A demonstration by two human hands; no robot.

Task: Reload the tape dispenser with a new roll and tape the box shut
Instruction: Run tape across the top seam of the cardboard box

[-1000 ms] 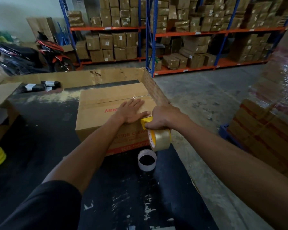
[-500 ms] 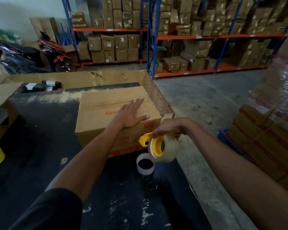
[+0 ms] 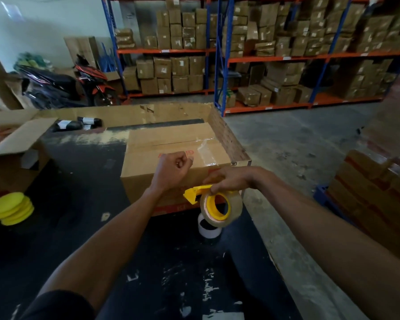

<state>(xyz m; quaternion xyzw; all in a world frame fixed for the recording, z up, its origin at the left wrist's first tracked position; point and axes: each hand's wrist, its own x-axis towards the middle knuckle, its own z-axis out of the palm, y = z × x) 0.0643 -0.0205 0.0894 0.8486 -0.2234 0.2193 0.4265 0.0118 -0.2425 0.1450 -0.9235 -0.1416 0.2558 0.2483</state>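
Observation:
A brown cardboard box (image 3: pixel 148 144) with red print lies on the dark table (image 3: pixel 79 172), flaps closed, a clear tape strip across its top right. My left hand (image 3: pixel 171 170) hovers over the box's near top edge, curled into a loose fist with nothing in it. My right hand (image 3: pixel 229 181) grips a yellow tape dispenser (image 3: pixel 195 192) from above, in front of the box's near side. A roll of clear tape (image 3: pixel 231 207) sits on the dispenser. An empty white tape core (image 3: pixel 207 229) stands on the table just below it.
A stack of yellow discs (image 3: pixel 11 207) lies at the table's left edge. An open carton (image 3: pixel 14 139) and black rolls (image 3: pixel 79 122) sit at the far left. A cardboard wall (image 3: pixel 229 137) lines the table's right side. Wrapped boxes (image 3: pixel 379 192) stand to the right; shelving (image 3: pixel 263 54) behind.
My left hand lifted off the box top and closed into a fist. My right hand pulled the dispenser away from the box's top edge, down and toward me.

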